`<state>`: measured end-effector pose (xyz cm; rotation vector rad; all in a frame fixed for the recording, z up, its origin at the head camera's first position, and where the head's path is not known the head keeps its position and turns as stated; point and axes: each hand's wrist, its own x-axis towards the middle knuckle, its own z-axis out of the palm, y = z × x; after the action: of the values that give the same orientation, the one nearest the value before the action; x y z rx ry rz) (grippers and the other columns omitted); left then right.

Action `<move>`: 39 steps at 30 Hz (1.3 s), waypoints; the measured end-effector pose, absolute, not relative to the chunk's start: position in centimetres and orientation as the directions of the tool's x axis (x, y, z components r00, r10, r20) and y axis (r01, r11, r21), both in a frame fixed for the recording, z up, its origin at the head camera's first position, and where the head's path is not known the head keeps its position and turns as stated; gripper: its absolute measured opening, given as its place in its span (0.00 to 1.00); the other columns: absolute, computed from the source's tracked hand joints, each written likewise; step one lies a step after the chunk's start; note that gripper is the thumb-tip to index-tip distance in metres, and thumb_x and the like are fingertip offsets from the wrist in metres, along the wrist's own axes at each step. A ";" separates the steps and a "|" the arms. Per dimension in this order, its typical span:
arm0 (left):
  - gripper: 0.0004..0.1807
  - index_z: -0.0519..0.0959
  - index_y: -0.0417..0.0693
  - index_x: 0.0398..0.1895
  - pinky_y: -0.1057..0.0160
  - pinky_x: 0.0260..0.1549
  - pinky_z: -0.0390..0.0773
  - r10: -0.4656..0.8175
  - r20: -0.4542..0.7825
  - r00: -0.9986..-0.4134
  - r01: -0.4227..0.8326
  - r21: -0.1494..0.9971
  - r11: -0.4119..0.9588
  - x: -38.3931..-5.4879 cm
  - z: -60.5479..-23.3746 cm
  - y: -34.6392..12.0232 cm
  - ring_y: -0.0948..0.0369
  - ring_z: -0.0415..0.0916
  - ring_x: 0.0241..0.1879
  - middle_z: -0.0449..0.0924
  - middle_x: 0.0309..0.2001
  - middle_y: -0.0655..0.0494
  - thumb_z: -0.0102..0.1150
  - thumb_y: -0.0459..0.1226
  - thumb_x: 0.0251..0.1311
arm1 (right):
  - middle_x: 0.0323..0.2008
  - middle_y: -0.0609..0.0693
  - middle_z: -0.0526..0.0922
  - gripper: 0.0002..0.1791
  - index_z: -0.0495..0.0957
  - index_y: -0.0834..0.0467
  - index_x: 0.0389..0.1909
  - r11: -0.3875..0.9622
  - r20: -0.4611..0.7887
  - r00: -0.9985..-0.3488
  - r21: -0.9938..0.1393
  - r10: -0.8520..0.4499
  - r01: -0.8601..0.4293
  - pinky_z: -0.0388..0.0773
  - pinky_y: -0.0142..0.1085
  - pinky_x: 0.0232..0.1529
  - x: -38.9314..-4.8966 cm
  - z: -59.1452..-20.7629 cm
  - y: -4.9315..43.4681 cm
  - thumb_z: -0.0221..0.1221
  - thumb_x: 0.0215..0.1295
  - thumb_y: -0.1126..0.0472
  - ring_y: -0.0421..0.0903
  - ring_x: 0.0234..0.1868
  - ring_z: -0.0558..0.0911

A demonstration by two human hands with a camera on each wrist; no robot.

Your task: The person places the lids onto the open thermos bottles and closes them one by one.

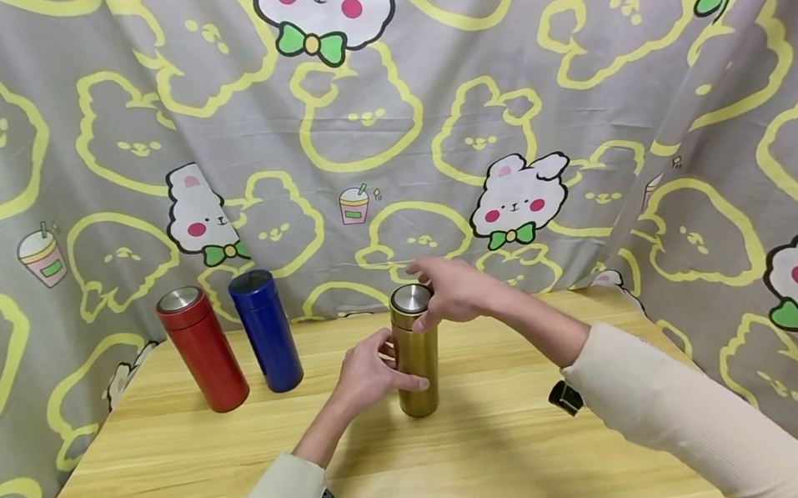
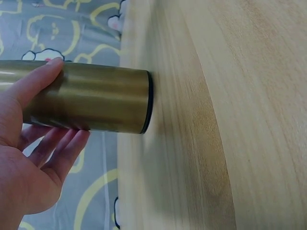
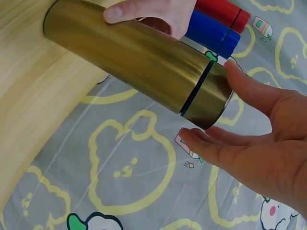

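Note:
A gold thermos bottle [image 1: 417, 364] with a silver-topped lid [image 1: 411, 298] stands upright on the wooden table. Round its body my left hand [image 1: 372, 370] keeps a grip, thumb on the near side and fingers behind; the left wrist view has its black-edged base [image 2: 149, 103] close over the tabletop. My right hand [image 1: 453, 288] is spread about the lid from the right. In the right wrist view its thumb [image 3: 252, 86] is right at the gold lid [image 3: 208, 98], and the fairly straight fingers [image 3: 216, 148] lie along the opposite side.
To the left on the table [image 1: 172, 481] stand a red thermos bottle [image 1: 204, 354] and a blue thermos bottle [image 1: 269, 333], side by side. A grey curtain [image 1: 372, 160] with yellow cartoon outlines hangs behind the table and along its sides.

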<state>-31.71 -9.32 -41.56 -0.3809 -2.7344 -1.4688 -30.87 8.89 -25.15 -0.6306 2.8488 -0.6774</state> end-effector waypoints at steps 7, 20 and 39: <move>0.35 0.80 0.55 0.45 0.59 0.38 0.82 0.207 0.123 -0.971 0.216 0.821 0.528 -31.8 -41.6 -9.4 0.59 0.81 0.42 0.84 0.41 0.58 0.88 0.49 0.30 | 0.61 0.62 0.80 0.41 0.69 0.60 0.70 0.796 -0.055 -0.885 -0.464 -0.463 -0.388 0.76 0.47 0.62 -31.0 -24.9 8.8 0.73 0.54 0.64 0.55 0.58 0.81; 0.33 0.79 0.56 0.42 0.60 0.38 0.81 0.201 0.131 -0.971 0.221 0.818 0.531 -31.7 -41.6 -9.3 0.60 0.80 0.41 0.84 0.40 0.60 0.88 0.50 0.30 | 0.36 0.51 0.86 0.27 0.82 0.60 0.45 0.805 0.071 -0.922 -0.464 -0.382 -0.369 0.78 0.37 0.38 -30.9 -26.1 8.9 0.80 0.47 0.52 0.48 0.37 0.82; 0.36 0.81 0.56 0.47 0.59 0.39 0.82 0.198 0.132 -0.971 0.220 0.814 0.538 -31.9 -41.7 -9.2 0.59 0.80 0.43 0.84 0.42 0.59 0.88 0.51 0.30 | 0.39 0.56 0.80 0.39 0.70 0.63 0.47 0.830 0.112 -0.935 -0.434 -0.336 -0.350 0.77 0.39 0.36 -30.4 -27.2 8.6 0.77 0.48 0.40 0.51 0.38 0.79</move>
<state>-31.86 -9.21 -41.74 -0.3709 -2.7340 -1.4522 -30.41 8.56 -27.23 -0.5690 3.0341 -0.7296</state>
